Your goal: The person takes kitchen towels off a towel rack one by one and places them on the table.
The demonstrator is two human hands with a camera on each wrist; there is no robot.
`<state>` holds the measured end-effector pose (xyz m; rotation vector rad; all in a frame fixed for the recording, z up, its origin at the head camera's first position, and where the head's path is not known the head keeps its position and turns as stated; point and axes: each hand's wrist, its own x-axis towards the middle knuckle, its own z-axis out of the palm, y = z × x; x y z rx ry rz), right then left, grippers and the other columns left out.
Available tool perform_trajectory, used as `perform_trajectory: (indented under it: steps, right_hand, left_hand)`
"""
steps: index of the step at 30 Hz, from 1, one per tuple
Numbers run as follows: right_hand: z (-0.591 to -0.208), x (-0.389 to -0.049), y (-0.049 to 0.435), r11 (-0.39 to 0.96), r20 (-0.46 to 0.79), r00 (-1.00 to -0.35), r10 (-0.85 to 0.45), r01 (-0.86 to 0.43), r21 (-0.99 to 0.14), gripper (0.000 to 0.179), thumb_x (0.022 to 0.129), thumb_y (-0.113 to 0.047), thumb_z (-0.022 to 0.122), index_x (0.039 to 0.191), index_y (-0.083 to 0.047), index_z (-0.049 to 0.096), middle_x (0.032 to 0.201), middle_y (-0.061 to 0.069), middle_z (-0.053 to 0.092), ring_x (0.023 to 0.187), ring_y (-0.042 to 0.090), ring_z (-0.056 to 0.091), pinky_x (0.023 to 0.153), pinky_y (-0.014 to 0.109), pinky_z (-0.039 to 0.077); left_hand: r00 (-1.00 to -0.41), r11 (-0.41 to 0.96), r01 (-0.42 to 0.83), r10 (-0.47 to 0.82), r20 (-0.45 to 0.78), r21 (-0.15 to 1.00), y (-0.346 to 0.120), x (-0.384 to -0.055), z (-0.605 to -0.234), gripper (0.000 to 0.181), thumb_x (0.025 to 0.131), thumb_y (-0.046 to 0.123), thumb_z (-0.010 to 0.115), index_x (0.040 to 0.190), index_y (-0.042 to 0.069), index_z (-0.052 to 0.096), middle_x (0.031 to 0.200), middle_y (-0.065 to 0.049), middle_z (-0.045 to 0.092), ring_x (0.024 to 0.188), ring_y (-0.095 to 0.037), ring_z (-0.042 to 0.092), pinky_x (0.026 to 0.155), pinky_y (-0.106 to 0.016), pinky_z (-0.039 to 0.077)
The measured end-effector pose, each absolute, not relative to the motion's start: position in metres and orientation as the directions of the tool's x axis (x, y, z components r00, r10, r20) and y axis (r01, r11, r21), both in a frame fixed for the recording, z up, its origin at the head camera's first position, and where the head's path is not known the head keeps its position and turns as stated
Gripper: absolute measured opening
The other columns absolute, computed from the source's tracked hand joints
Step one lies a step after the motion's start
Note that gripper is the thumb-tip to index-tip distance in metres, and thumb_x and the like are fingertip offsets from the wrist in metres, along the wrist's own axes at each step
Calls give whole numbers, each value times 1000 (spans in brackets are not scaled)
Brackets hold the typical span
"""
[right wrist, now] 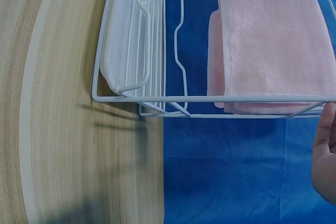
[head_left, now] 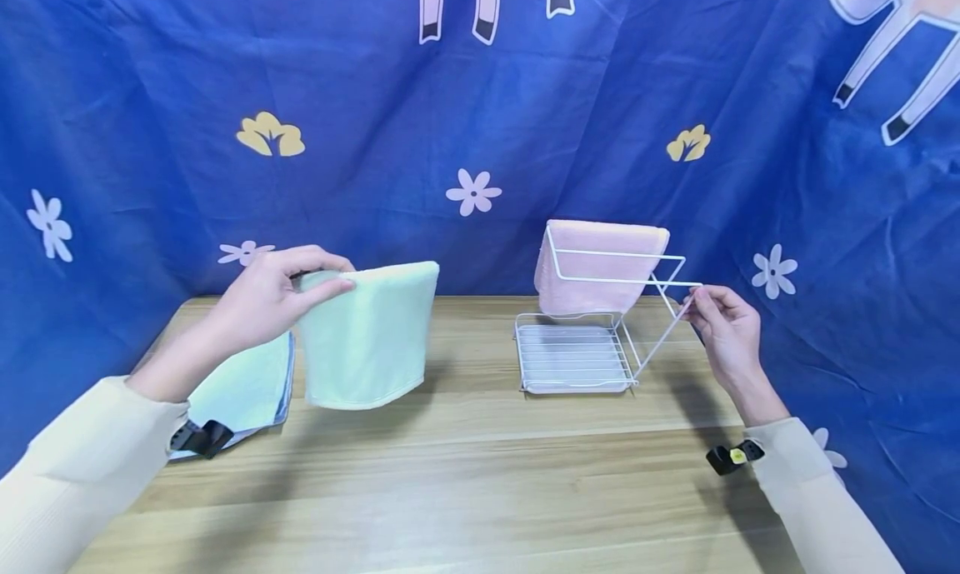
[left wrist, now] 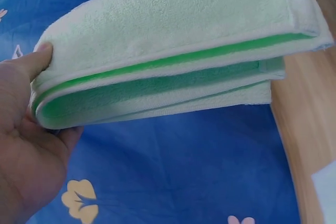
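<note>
My left hand [head_left: 281, 295] pinches a folded pale green towel [head_left: 371, 341] by its top fold, thumb in front, and the towel hangs above the table. In the left wrist view the towel [left wrist: 173, 30] shows several layers, with the thumb on one side and fingers on the other. At the right, my right hand [head_left: 723, 328] grips the upper front corner of a white wire rack [head_left: 630, 282]. A folded pink towel [head_left: 607, 257] hangs over the rack's rear top bar. In the right wrist view only part of the right hand [right wrist: 325, 156] shows at the edge.
The rack's base holds a white tray [head_left: 573, 357] under wires. A pale blue folded towel [head_left: 243, 391] lies on the wooden table [head_left: 480, 474] at the left, partly behind my left forearm. A blue patterned cloth [head_left: 360, 141] stands behind the table.
</note>
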<state>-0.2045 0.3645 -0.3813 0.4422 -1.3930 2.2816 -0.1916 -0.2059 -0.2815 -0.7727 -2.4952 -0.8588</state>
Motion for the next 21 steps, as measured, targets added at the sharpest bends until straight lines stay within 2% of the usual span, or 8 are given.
perform_trajectory:
  steps: [3,7,15,21]
  right_hand:
    - [-382,-205,365,-406,477,-858,191,-512,-757,15,102,6,61,98,2,76,85,11,78,74,17,76,69,25,62]
    - [-382,-205,365,-405,472,-860,191,-508,-760,15,101,5,62,98,2,76,85,11,78,74,17,76,69,26,62]
    - [-383,-206,366,-405,471,-862,190,-505,-762,15,102,5,61,98,2,76,85,11,78,74,17,76,69,26,62]
    - [-382,-207,366,-396,466,-863,196,-505,-767,16,102,5,61,97,1,76,85,10,79,74,17,76,69,26,62]
  left_hand:
    - [-768,657,617,381,514,434,-213,-188,-290,16,95,14,79,109,21,81,99,3,79,82,7,59,74,-11,43]
    - [-790,660,594,372,487,460,-221,-183,-300,18,94,13,79,109,22,81,100,4,79,86,10,60,76,-9,45]
    - [-818,664,562,355,453,493,-232,-174,-313,19,93,12,80,108,24,80,98,5,77,81,3,58,70,-12,44]
    - [-834,677,542,360,418,499,-236,-167,-320,16,95,17,79,109,25,79,100,16,73,79,-1,57,68,-16,44]
